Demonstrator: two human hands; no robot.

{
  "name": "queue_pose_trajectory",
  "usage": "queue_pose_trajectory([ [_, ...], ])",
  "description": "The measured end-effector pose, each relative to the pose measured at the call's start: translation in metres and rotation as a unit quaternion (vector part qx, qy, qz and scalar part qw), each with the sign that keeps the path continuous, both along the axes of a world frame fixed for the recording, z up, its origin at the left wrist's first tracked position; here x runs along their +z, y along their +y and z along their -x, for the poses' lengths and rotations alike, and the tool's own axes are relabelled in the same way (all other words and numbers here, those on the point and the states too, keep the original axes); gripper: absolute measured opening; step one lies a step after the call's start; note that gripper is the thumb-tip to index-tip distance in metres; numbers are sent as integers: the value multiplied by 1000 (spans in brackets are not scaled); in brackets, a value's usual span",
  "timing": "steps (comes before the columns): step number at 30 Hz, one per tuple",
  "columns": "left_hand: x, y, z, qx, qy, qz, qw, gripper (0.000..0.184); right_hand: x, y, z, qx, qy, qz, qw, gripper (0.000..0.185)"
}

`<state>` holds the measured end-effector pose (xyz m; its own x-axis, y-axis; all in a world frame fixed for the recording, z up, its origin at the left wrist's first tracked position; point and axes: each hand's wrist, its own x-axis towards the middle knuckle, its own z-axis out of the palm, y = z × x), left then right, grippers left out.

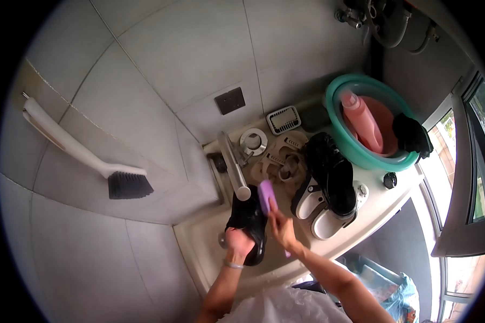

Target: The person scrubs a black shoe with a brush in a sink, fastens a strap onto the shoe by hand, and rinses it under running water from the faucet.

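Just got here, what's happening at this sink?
One person at the sink: the left hand holds a black shoe by its open end, below the faucet. The right hand grips what looks like a purple brush beside it. Beige sandals and other footwear sit nearby. Can't tell if water's running.

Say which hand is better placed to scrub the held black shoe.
Right, likely: the right hand holds the purple brush close beside the black shoe, while the left hand holds that shoe.
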<state>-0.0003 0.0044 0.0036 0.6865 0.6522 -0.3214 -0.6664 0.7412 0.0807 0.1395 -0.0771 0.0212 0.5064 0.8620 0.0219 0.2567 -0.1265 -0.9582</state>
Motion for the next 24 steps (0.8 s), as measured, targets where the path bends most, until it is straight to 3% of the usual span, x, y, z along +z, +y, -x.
queue_pose_trajectory([
  [1,9,5,-4,7,-17,0,1000,43,-3,-12,11,29,-26,-57,998,44],
  [2,15,4,-7,18,71,20,997,42,-10,-16,13,35,-47,-53,997,44],
  [3,12,2,-5,8,73,-23,997,42,-7,-18,16,41,-69,-49,996,45],
  [5,-9,-2,4,-8,-3,-11,1000,43,-8,-8,9,34,-94,-35,994,45],
  [6,1,-6,5,-27,-51,-20,998,45,-6,2,0,13,-66,-1,998,45],
  [7,27,-10,0,-20,46,-47,998,46,-3,12,-10,-10,-37,33,999,45],
  [10,55,-11,4,-5,42,-83,996,52,0,20,-20,-33,39,46,998,45],
  [15,53,-8,17,1,8,-90,996,56,37,-13,-19,-28,198,110,974,49],
  [18,55,-8,16,5,-9,-27,1000,52,23,-22,-21,-23,148,75,986,51],
  [24,57,-5,8,20,-14,-14,1000,50,19,-41,-16,-29,159,80,984,50],
])
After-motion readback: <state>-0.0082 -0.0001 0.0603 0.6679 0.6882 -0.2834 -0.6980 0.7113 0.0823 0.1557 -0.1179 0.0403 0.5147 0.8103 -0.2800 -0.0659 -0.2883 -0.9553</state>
